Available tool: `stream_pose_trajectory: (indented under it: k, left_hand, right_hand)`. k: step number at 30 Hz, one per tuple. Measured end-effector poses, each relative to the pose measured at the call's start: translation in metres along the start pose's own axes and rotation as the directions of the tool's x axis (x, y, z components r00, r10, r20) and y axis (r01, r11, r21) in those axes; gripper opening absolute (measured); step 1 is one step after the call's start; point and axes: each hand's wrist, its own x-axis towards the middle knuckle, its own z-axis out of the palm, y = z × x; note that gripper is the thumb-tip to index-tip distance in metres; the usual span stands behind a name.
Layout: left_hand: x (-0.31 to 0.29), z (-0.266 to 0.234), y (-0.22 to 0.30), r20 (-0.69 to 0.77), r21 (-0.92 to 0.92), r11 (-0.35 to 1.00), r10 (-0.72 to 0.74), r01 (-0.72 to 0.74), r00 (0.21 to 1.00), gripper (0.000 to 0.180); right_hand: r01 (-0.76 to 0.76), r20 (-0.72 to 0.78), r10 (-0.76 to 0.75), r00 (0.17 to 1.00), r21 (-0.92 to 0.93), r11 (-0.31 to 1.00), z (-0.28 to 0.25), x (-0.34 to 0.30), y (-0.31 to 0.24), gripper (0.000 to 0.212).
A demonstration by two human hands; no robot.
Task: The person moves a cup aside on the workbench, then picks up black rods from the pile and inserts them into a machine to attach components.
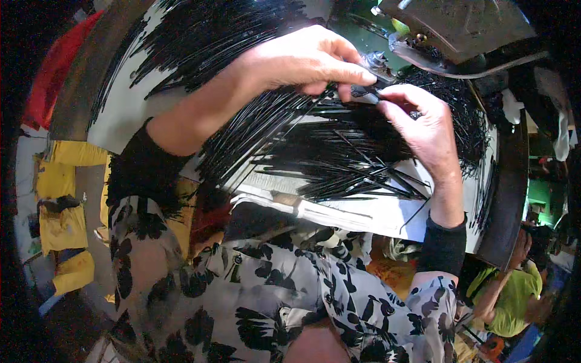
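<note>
My left hand (308, 60) reaches over the pile of thin black strips (272, 115), its thumb and fingers closed together beside a small metal fixture (376, 59). What those fingers hold is hidden. Close by on the right, my right hand (426, 121) pinches the end of a small dark piece (365, 95) between thumb and forefinger. That piece points toward my left fingertips; its exact kind is too small to tell. Loose strips (357, 181) lie crosswise below both hands.
More black strips (224, 36) are heaped at the far left, and a tangled black bundle (472, 121) lies at right. A grey machine housing (466, 27) stands at the far right. White paper (387, 221) covers the near edge. A person in a yellow-green shirt (514, 296) is at lower right.
</note>
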Motion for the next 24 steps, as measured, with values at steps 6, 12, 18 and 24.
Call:
stream_pose_trajectory:
  k: [6, 12, 18, 24]
  left_hand:
    - [-0.025, -0.010, -0.003, 0.021, 0.696, 0.706, 0.164, -0.132, 0.986, 0.037]
    - [-0.014, 0.010, -0.023, -0.076, 0.905, 0.409, 0.427, -0.118, 0.901, 0.031]
    - [-0.007, -0.002, -0.027, -0.095, 0.742, 0.653, 0.327, -0.152, 0.940, 0.022]
    - [0.005, -0.007, -0.011, -0.084, 0.110, 0.994, 0.004, 0.005, 0.996, 0.021]
  right_hand:
    - [-0.218, 0.119, 0.191, 0.974, 0.302, 0.928, -0.008, -0.004, 0.008, 0.019]
    - [-0.384, 0.296, 0.288, 0.911, 0.356, 0.852, -0.004, -0.002, 0.001, 0.026]
    - [-0.433, 0.350, 0.302, 0.887, 0.400, 0.808, -0.001, -0.005, 0.000, 0.029]
    - [-0.423, 0.395, 0.242, 0.886, 0.476, 0.771, 0.001, -0.010, 0.000, 0.032]
